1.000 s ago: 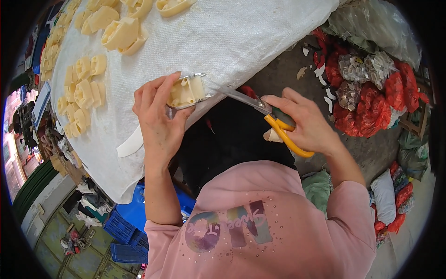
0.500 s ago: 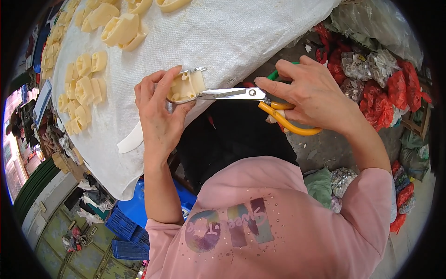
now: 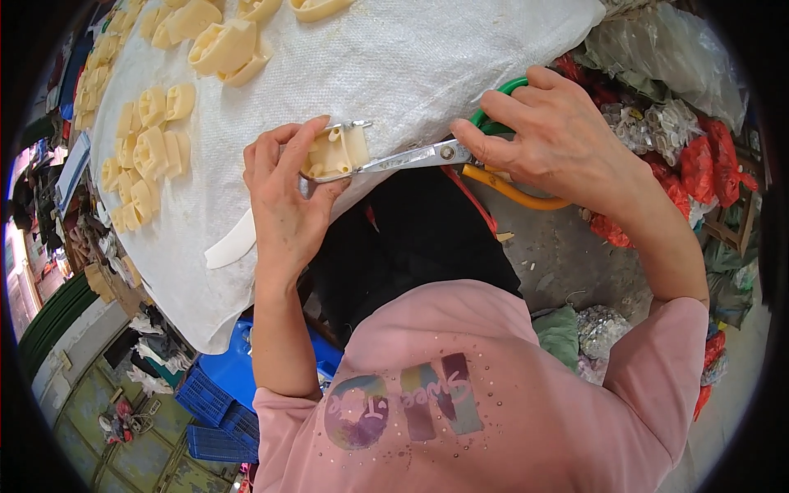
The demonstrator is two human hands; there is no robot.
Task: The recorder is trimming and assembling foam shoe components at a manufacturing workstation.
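My left hand [image 3: 283, 185] pinches a small cream-coloured moulded plastic part [image 3: 335, 153] over the edge of the white woven sheet [image 3: 394, 74]. A thin metallic strip runs along the part's upper edge. My right hand [image 3: 542, 135] grips a pair of scissors [image 3: 417, 158] with one green and one orange handle. The scissor blades point left, and their tips meet the lower right corner of the part. Whether the blades pinch any of it is too small to tell. Beside my left wrist lies a curved white strip [image 3: 233, 244].
More cream plastic parts [image 3: 148, 152] lie grouped on the sheet at the left, with larger ones [image 3: 230, 49] farther back. Red plastic bags [image 3: 699, 168] and clear bags [image 3: 657, 123] are heaped at the right. Blue crates [image 3: 215, 403] stand at the lower left.
My right hand has moved slightly up, and the scissors now slant up to the right, with more of the green handle showing. The left hand still holds the part, shifted slightly right.
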